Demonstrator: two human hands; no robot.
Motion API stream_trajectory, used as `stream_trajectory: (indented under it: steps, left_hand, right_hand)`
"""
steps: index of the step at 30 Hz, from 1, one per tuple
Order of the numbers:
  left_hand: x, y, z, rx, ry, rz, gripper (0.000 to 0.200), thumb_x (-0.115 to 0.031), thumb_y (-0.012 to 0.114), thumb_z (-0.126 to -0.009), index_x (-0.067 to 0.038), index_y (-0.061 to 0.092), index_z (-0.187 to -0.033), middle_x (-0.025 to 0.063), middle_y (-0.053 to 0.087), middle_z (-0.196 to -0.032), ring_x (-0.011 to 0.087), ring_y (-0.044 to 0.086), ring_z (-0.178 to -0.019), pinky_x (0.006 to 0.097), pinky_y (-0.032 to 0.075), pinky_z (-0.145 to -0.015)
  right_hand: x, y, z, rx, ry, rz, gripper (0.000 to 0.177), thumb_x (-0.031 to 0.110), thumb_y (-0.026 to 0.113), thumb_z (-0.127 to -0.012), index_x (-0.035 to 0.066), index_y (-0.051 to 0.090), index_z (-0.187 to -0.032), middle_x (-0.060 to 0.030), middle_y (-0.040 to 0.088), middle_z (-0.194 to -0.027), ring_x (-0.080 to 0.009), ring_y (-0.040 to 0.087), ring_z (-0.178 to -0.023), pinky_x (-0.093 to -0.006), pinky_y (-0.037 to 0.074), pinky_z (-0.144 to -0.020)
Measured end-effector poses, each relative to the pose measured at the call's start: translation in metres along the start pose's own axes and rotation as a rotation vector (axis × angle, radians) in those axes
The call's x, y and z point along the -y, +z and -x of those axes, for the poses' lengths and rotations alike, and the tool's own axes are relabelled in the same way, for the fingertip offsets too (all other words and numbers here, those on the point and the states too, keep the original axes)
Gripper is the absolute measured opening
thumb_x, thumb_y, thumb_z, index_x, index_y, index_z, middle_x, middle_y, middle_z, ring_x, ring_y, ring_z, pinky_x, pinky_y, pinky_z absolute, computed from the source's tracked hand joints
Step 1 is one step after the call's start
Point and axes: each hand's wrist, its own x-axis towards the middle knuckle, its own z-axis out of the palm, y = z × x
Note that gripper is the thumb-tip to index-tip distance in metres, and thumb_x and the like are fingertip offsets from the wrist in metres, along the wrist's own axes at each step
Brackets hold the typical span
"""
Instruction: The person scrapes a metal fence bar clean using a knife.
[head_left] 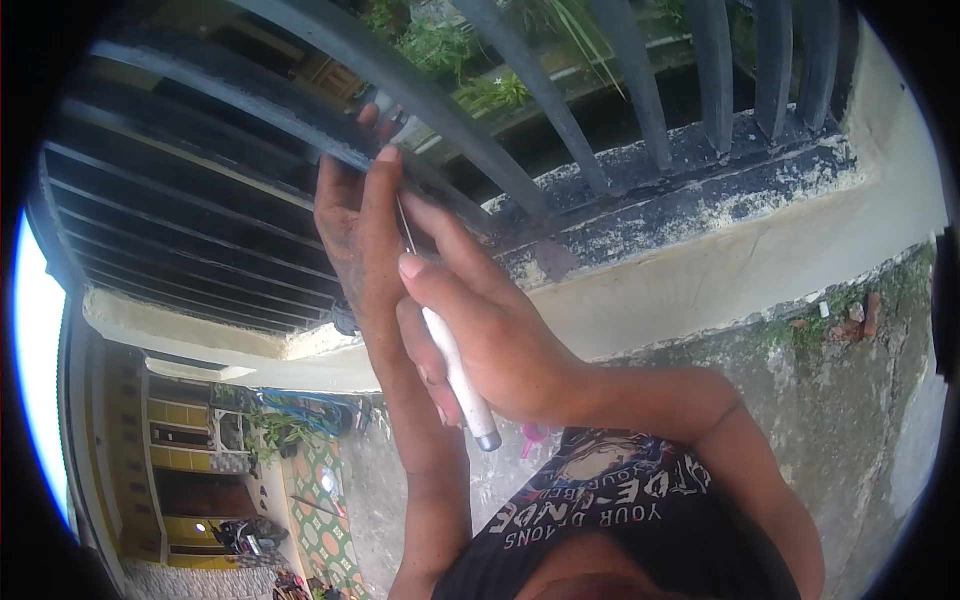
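Note:
My left hand (362,235) is raised at a dark metal fence bar (250,95), its fingers curled around it and fingertips showing beyond it. Partly wrapped around a slim white-handled tool (455,370), my right hand (490,335) is closed just below and right of the left. The tool has a grey butt end and a thin metal shaft like a screwdriver's, pointing up towards the left hand. Its tip is hard to make out among the fingers. My right index finger stretches along the shaft, close to the left palm.
Several more dark bars (640,85) rise from a low wall (700,270) with peeling black paint on its ledge. Plants (440,50) grow beyond the fence. Brick pieces (868,315) lie on the concrete at right; a motorbike (245,538) stands at lower left.

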Motion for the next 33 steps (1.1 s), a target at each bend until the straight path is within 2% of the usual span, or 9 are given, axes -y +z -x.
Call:
stream_trajectory:
  steps: [11,15,20,22,23,30,33]
  left_hand:
    - [0.002,0.006,0.005,0.015,-0.063,0.191,0.051,-0.014,0.062,-0.094,0.002,0.054,-0.142,0.0193,0.058,-0.140,0.0277,0.050,-0.139,0.0359,0.035,-0.117]
    - [0.002,0.009,0.015,-0.023,-0.068,0.033,0.053,-0.012,0.061,-0.094,0.002,0.052,-0.144,0.0165,0.057,-0.144,0.0265,0.048,-0.141,0.0373,0.035,-0.118]
    - [0.017,0.006,0.021,-0.014,-0.056,0.025,0.053,-0.014,0.061,-0.095,0.002,0.052,-0.144,0.0175,0.056,-0.145,0.0278,0.048,-0.142,0.0377,0.036,-0.118]
    - [0.023,-0.005,0.015,0.131,0.145,0.116,0.052,-0.015,0.061,-0.095,0.002,0.053,-0.143,0.0173,0.056,-0.145,0.0280,0.048,-0.141,0.0374,0.038,-0.117]
    - [0.027,-0.007,0.016,0.124,0.144,0.114,0.052,-0.015,0.061,-0.095,0.002,0.053,-0.143,0.0173,0.056,-0.145,0.0280,0.048,-0.141,0.0374,0.038,-0.117]
    - [0.025,0.005,0.025,0.014,-0.081,0.042,0.050,-0.014,0.060,-0.095,0.000,0.054,-0.143,0.0142,0.059,-0.142,0.0249,0.051,-0.139,0.0359,0.037,-0.116]
    - [0.027,0.010,0.033,-0.007,-0.102,-0.018,0.049,-0.013,0.059,-0.095,0.000,0.056,-0.142,0.0138,0.060,-0.142,0.0247,0.052,-0.138,0.0363,0.035,-0.117]
  right_hand:
    - [0.000,0.004,-0.002,-0.057,-0.055,-0.003,0.060,0.028,0.036,-0.110,0.012,0.013,-0.163,-0.0057,0.049,-0.064,-0.0155,0.046,-0.043,-0.0296,0.045,-0.041]
    - [-0.002,0.005,-0.002,-0.055,-0.070,0.025,0.060,0.028,0.035,-0.110,0.011,0.013,-0.162,-0.0054,0.048,-0.064,-0.0150,0.046,-0.042,-0.0292,0.045,-0.040]
    - [-0.003,0.006,-0.002,-0.035,-0.099,0.078,0.059,0.027,0.035,-0.110,0.011,0.012,-0.162,-0.0050,0.048,-0.064,-0.0142,0.046,-0.042,-0.0286,0.045,-0.040]
    - [-0.004,0.006,-0.001,-0.033,-0.104,0.096,0.059,0.027,0.035,-0.110,0.011,0.012,-0.162,-0.0049,0.048,-0.064,-0.0140,0.045,-0.042,-0.0284,0.045,-0.039]
    - [-0.004,0.007,-0.001,-0.030,-0.102,0.101,0.059,0.027,0.035,-0.110,0.010,0.012,-0.162,-0.0048,0.048,-0.064,-0.0138,0.045,-0.042,-0.0283,0.045,-0.039]
    - [-0.003,0.005,-0.001,-0.015,-0.071,0.107,0.059,0.027,0.035,-0.110,0.010,0.012,-0.162,-0.0047,0.048,-0.063,-0.0135,0.045,-0.042,-0.0282,0.044,-0.039]
    - [-0.003,0.002,0.002,-0.021,-0.060,0.109,0.060,0.028,0.036,-0.110,0.010,0.013,-0.162,-0.0047,0.048,-0.063,-0.0135,0.044,-0.041,-0.0283,0.044,-0.039]
